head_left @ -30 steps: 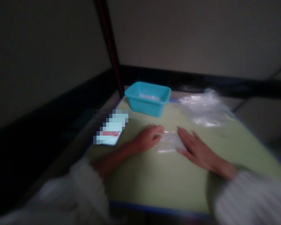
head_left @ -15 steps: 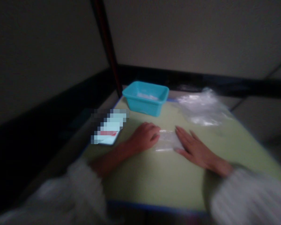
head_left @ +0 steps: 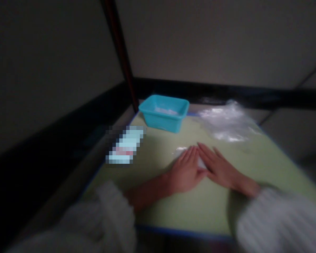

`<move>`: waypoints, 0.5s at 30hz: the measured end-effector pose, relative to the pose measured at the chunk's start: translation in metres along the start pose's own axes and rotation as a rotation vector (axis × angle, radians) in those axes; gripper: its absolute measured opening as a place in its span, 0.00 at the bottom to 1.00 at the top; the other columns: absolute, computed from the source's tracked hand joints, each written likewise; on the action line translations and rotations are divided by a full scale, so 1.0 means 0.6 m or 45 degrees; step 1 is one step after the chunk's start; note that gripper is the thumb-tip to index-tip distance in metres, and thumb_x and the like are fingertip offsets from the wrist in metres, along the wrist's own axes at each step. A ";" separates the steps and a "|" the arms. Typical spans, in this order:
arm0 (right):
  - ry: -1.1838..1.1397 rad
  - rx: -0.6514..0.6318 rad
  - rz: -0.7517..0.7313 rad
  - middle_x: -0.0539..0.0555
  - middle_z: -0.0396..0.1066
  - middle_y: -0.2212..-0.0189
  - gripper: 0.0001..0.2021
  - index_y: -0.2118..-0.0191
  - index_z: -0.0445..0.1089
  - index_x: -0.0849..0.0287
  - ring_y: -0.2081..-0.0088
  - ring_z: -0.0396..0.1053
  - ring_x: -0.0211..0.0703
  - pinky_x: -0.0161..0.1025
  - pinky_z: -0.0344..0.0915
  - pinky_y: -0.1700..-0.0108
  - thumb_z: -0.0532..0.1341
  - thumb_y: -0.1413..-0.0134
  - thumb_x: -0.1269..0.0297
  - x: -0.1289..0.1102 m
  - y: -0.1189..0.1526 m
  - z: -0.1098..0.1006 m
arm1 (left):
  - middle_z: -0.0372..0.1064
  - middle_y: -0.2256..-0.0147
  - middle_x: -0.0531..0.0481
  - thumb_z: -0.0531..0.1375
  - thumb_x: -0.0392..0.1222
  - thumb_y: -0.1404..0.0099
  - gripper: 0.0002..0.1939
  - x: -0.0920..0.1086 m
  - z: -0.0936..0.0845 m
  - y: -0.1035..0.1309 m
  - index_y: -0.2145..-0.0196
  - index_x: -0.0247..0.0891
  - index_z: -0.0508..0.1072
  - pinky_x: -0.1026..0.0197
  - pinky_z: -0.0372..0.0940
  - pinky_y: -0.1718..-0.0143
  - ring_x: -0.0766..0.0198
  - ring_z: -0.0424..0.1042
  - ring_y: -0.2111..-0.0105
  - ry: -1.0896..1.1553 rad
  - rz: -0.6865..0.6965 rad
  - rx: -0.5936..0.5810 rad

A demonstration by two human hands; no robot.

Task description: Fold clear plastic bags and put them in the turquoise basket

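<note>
A small clear plastic packet [head_left: 201, 163] lies flat on the yellow-green table [head_left: 184, 214], mostly covered by my hands. My left hand [head_left: 185, 170] rests flat on its left part, palm down, fingers stretched out and thumb pointing right. On the packet's right side lies my right hand [head_left: 219, 166], also flat, with its fingers extended and its thumb beside my left thumb. The fingertips of both hands nearly meet at the packet's far edge. Bits of the packet show between the hands and beyond my left fingers.
A turquoise basket [head_left: 163, 121] with whitish contents stands at the table's far left. Crumpled clear plastic [head_left: 228, 121] lies at the far right. A blurred-out bright phone-like object [head_left: 127, 146] is near the left edge. Walls rise behind and at left.
My left hand has moved right and nearer to me, going from curled at the packet's left edge to lying flat over it. My right hand has hardly moved.
</note>
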State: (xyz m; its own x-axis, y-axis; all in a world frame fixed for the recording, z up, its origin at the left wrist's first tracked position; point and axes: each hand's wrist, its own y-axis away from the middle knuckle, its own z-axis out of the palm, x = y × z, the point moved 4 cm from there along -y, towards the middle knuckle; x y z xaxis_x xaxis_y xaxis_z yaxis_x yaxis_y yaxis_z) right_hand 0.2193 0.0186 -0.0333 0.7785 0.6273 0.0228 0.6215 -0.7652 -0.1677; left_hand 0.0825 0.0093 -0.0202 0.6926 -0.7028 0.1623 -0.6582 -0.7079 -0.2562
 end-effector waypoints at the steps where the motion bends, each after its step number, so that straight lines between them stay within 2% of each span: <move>1: 0.004 0.003 -0.001 0.66 0.42 0.35 0.37 0.33 0.31 0.61 0.35 0.42 0.54 0.60 0.46 0.40 0.40 0.39 0.43 0.001 0.000 0.001 | 0.47 0.39 0.29 0.39 0.55 0.31 0.35 -0.001 0.000 0.000 0.41 0.18 0.53 0.51 0.43 0.37 0.51 0.47 0.37 0.001 -0.008 -0.011; 7: -0.004 0.001 0.011 0.65 0.42 0.35 0.38 0.33 0.30 0.60 0.35 0.43 0.55 0.62 0.47 0.40 0.37 0.41 0.40 0.003 0.001 0.004 | 0.45 0.38 0.28 0.40 0.58 0.32 0.38 -0.004 -0.002 0.004 0.41 0.18 0.53 0.51 0.43 0.37 0.50 0.45 0.36 -0.016 -0.055 -0.050; 15: -0.001 -0.005 0.095 0.63 0.43 0.35 0.35 0.33 0.34 0.59 0.35 0.43 0.53 0.62 0.45 0.40 0.38 0.38 0.43 -0.004 -0.001 -0.003 | 0.45 0.38 0.28 0.39 0.58 0.32 0.37 -0.017 0.001 0.018 0.41 0.19 0.55 0.49 0.44 0.38 0.48 0.46 0.37 -0.078 -0.132 -0.021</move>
State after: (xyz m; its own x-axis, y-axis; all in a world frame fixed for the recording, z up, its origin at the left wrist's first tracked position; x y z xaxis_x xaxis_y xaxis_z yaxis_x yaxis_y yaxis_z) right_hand 0.2174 0.0173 -0.0317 0.8228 0.5683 0.0098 0.5618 -0.8106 -0.1650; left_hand 0.0687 0.0090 -0.0250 0.7735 -0.6207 0.1284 -0.5867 -0.7777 -0.2256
